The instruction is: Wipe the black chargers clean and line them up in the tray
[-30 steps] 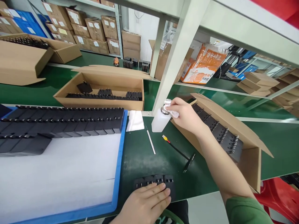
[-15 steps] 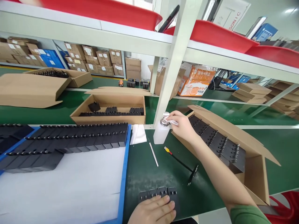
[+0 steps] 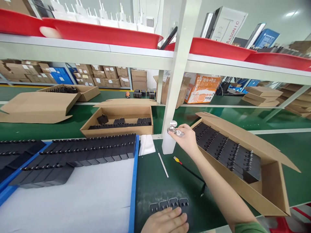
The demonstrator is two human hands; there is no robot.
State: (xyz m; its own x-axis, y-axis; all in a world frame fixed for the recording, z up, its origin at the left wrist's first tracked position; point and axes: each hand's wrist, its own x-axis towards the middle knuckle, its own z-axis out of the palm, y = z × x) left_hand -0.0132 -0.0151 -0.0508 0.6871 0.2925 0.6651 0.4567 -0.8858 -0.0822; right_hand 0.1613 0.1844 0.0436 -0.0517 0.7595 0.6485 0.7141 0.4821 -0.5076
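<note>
My left hand (image 3: 167, 221) lies flat over a short row of black power adapters (image 3: 184, 203) at the table's front; their prong ends show beyond my fingertips. My right hand (image 3: 187, 140) reaches out to a white dispenser bottle (image 3: 168, 145) with a metal top, its round lid tipped up. Pinched in these fingers is a small white wipe (image 3: 179, 133), partly hidden, beside the bottle's mouth. In front of the bottle lie a thin white pen-like tool (image 3: 162, 165) and a black cable (image 3: 190, 171) with a yellow-and-red plug. A folded white cloth (image 3: 146, 145) is left of the bottle.
On the left, a blue-edged tray (image 3: 134, 181) carries rows of black adapters. Open cardboard boxes of adapters stand at the right (image 3: 274, 184) and back (image 3: 116, 132). A white post (image 3: 172, 87) rises behind the bottle to a shelf with red trays (image 3: 104, 34).
My right hand has shifted to the bottle's mouth, its fingertips now against the metal top with the wipe. My left hand still rests on the adapters. The view has tilted up slightly.
</note>
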